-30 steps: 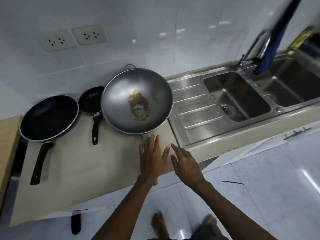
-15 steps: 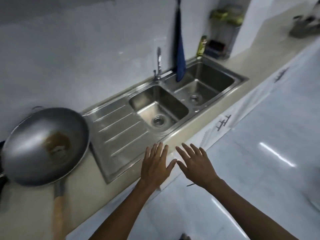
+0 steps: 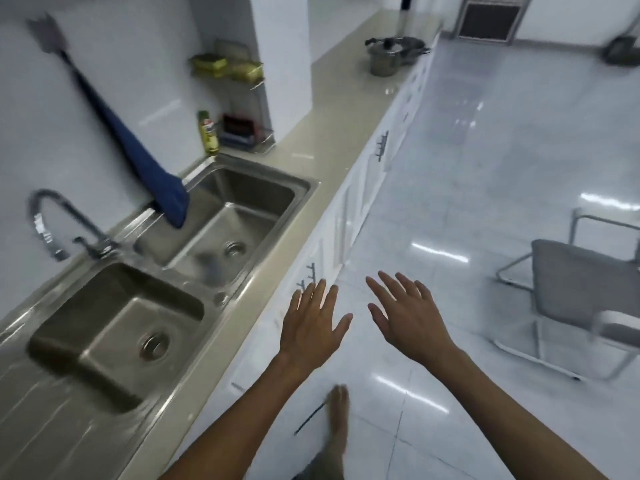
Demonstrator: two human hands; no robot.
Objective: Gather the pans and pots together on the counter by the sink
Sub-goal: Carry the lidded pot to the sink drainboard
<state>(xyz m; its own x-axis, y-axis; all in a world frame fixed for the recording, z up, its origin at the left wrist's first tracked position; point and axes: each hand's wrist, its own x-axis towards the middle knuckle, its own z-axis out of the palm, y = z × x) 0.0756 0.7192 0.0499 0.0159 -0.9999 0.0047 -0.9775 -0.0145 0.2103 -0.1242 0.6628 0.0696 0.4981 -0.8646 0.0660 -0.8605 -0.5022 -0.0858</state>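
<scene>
A steel pot with a lid stands far along the beige counter, with what looks like a second pan right behind it. The double steel sink fills the left of the view. My left hand hovers over the white cabinet fronts beside the counter's edge, fingers spread and holding nothing. My right hand is out over the floor, also spread and holding nothing. The wok and frying pans are out of view.
A curved tap and a hanging blue cloth are behind the sink. A green bottle and a wire rack stand in the corner by a white pillar. A grey chair stands on the glossy floor at right. My bare foot is below.
The view has swung right, away from the wok and frying pans, past the sink and down the counter to the far pot. Both hands stay spread in front, now off the counter.
</scene>
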